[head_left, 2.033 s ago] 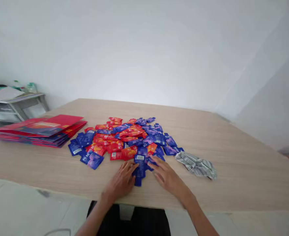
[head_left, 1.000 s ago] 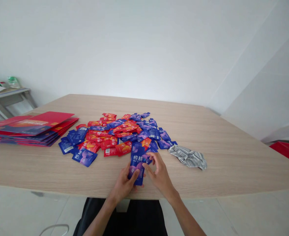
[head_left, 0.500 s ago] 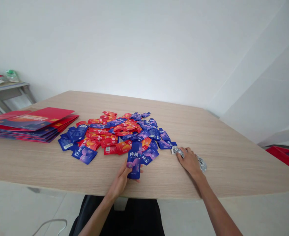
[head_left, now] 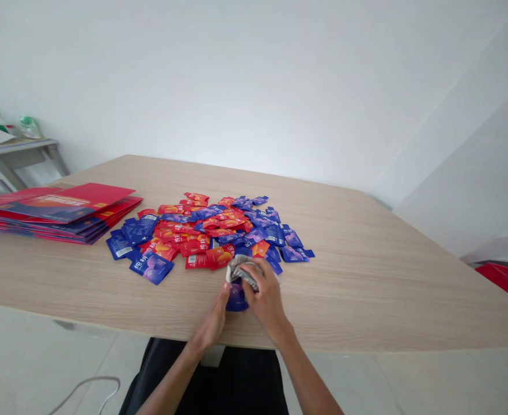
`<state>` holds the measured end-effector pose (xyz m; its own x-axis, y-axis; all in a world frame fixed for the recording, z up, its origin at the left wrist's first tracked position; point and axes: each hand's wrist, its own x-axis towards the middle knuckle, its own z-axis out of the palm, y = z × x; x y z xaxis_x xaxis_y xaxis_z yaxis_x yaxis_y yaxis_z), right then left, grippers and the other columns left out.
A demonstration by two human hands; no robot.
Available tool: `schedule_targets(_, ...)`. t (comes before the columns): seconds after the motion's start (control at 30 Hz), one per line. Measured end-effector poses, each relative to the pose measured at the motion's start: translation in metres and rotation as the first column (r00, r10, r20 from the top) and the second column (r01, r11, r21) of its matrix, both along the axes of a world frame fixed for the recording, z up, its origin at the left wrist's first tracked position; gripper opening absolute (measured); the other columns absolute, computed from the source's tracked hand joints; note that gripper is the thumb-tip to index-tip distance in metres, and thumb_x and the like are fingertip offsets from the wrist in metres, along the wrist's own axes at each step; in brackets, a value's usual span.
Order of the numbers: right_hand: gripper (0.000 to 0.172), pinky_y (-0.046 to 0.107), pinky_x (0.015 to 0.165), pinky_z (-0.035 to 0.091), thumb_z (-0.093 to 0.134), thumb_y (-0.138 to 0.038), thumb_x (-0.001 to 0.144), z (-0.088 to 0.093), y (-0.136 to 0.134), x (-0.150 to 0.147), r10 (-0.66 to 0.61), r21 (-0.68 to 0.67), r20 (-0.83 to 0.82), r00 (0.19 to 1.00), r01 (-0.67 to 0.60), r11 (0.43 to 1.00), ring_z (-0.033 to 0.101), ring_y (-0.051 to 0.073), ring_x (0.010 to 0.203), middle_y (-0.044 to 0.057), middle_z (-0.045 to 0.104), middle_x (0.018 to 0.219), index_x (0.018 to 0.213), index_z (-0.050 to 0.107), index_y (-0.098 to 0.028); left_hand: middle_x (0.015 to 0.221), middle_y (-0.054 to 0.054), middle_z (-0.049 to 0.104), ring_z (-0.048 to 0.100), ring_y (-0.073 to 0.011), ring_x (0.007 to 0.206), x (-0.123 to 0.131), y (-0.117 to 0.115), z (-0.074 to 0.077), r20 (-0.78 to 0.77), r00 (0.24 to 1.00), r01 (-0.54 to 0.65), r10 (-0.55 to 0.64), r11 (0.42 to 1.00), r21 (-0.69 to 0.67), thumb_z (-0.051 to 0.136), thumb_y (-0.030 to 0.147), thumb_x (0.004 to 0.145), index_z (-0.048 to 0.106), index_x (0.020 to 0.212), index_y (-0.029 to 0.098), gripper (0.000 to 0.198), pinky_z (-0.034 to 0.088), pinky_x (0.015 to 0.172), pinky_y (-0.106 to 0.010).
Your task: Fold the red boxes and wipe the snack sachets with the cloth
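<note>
Several small blue and red sachets lie in a loose pile (head_left: 211,230) on a light wooden table (head_left: 366,276). My left hand (head_left: 213,320) grips the lower end of a blue sachet (head_left: 237,298) near the table's front edge. My right hand (head_left: 265,297) is closed on a bunch of silver striped packets (head_left: 242,270) and holds it right over the top of that blue sachet. Most of the blue sachet is hidden behind the two hands and the silver bunch.
A stack of flat red and blue folders (head_left: 59,210) lies at the table's left end. A grey shelf unit (head_left: 16,161) stands behind it by the wall. A red box (head_left: 507,276) sits low at the far right. White walls rise behind.
My right hand reached right to the silver striped packets, took hold of them and carried them back to the blue sachet in my left hand. The spot at the right where they lay is now bare.
</note>
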<state>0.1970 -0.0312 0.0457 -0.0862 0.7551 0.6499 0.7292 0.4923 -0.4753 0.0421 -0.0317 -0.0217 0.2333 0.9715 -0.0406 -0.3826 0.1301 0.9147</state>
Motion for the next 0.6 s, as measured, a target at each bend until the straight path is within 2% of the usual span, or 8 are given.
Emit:
schedule_targets(0.1, 0.033, 0.040, 0.096, 0.054, 0.061, -0.009, 0.091, -0.012, -0.013, -0.025, 0.065, -0.070, 0.075, 0.995, -0.060, 0.996, 0.064, 0.026, 0.110, 0.008, 0.068, 0.121, 0.117, 0.072, -0.025, 0.138, -0.014, 0.072, 0.047, -0.0330, 0.151, 0.003, 0.001, 0.005, 0.059, 0.994, -0.090, 0.094, 0.994, -0.066, 0.059, 0.076, 0.090, 0.072, 0.130, 0.018, 0.071, 0.027, 0.131, -0.050)
schedule_targets(0.23, 0.039, 0.040, 0.095, 0.054, 0.063, -0.004, 0.081, -0.014, -0.032, -0.029, 0.124, -0.136, 0.091, 0.988, -0.111, 0.985, 0.063, 0.025, 0.105, 0.006, 0.068, 0.117, 0.113, 0.070, -0.025, 0.133, -0.012, 0.074, 0.056, -0.0333, 0.143, 0.005, 0.002, 0.022, 0.236, 0.964, -0.101, 0.126, 0.988, -0.113, 0.055, 0.082, 0.088, 0.072, 0.130, 0.019, 0.078, 0.032, 0.129, -0.051)
schedule_targets(0.3, 0.038, 0.040, 0.093, 0.054, 0.062, -0.004, 0.082, -0.010, -0.028, -0.023, 0.112, -0.129, 0.111, 0.987, -0.098, 0.987, 0.063, 0.025, 0.103, 0.006, 0.068, 0.115, 0.112, 0.071, -0.025, 0.134, -0.012, 0.074, 0.054, -0.0347, 0.144, 0.005, 0.001, 0.027, 0.245, 0.961, -0.098, 0.130, 0.986, -0.137, 0.058, 0.084, 0.084, 0.073, 0.129, 0.019, 0.080, 0.033, 0.128, -0.052)
schedule_targets(0.4, 0.035, 0.042, 0.094, 0.053, 0.058, -0.007, 0.089, -0.004, -0.008, -0.012, -0.025, -0.060, 0.103, 0.994, 0.032, 0.998, 0.062, 0.027, 0.107, 0.009, 0.067, 0.118, 0.117, 0.071, -0.024, 0.142, -0.014, 0.070, 0.044, -0.0370, 0.153, 0.002, 0.000, 0.023, 0.190, 0.976, -0.072, 0.106, 0.982, -0.175, 0.063, 0.086, 0.080, 0.075, 0.128, 0.018, 0.085, 0.028, 0.130, -0.053)
schedule_targets(0.47, 0.034, 0.043, 0.096, 0.052, 0.056, -0.009, 0.092, 0.001, 0.004, -0.008, -0.119, -0.030, 0.081, 0.990, 0.121, 0.992, 0.062, 0.028, 0.109, 0.010, 0.067, 0.120, 0.119, 0.071, -0.022, 0.148, -0.015, 0.066, 0.037, -0.0369, 0.157, 0.000, -0.001, 0.018, 0.174, 0.983, -0.035, 0.065, 0.984, -0.172, 0.061, 0.085, 0.082, 0.073, 0.132, 0.018, 0.085, 0.026, 0.130, -0.055)
schedule_targets(0.53, 0.034, 0.043, 0.096, 0.052, 0.057, -0.009, 0.091, 0.003, 0.007, -0.011, -0.113, -0.030, 0.091, 0.989, 0.116, 0.993, 0.062, 0.027, 0.109, 0.010, 0.067, 0.120, 0.118, 0.072, -0.023, 0.149, -0.014, 0.065, 0.034, -0.0361, 0.158, -0.001, -0.002, 0.014, 0.163, 0.985, -0.029, 0.057, 0.986, -0.166, 0.062, 0.084, 0.083, 0.072, 0.133, 0.019, 0.083, 0.025, 0.131, -0.055)
schedule_targets(0.6, 0.034, 0.042, 0.093, 0.052, 0.061, -0.008, 0.087, 0.002, -0.002, -0.019, -0.025, -0.046, 0.139, 0.990, 0.032, 0.998, 0.062, 0.027, 0.107, 0.008, 0.067, 0.119, 0.115, 0.072, -0.024, 0.145, -0.014, 0.068, 0.037, -0.0355, 0.157, 0.000, -0.002, 0.013, 0.157, 0.983, -0.066, 0.095, 0.982, -0.179, 0.064, 0.084, 0.080, 0.074, 0.127, 0.019, 0.081, 0.025, 0.131, -0.053)
